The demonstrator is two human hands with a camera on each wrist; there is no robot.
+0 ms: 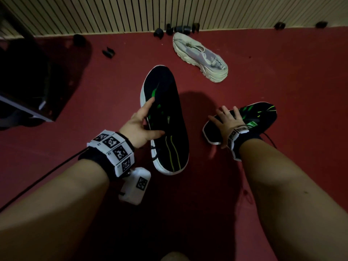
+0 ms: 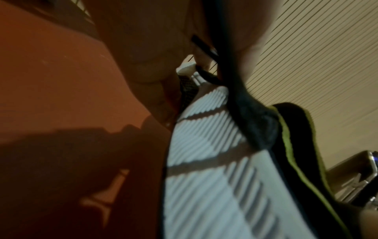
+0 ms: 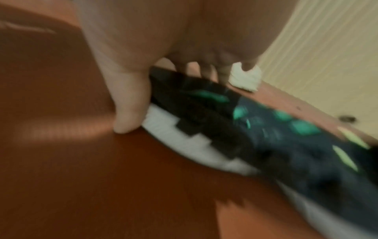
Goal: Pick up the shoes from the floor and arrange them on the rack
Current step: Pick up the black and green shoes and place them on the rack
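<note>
A black shoe (image 1: 165, 113) with green stripes and a white sole hangs tilted above the red floor; my left hand (image 1: 153, 117) grips its side near the laces. The left wrist view shows its ridged white sole (image 2: 204, 161) close up. A matching second black shoe (image 1: 250, 119) lies on the floor to the right. My right hand (image 1: 222, 127) grasps its heel end, thumb (image 3: 128, 105) at the sole edge and fingers over the far side; the view is blurred. A white shoe (image 1: 199, 55) lies on its side near the wall.
The dark rack (image 1: 28, 87) stands at the left, its contents lost in shadow. Several small black clips (image 1: 180, 29) lie along the foot of the slatted wall (image 1: 169, 10). Red floor (image 1: 282, 72) spreads all round. Cables trail from both wrists.
</note>
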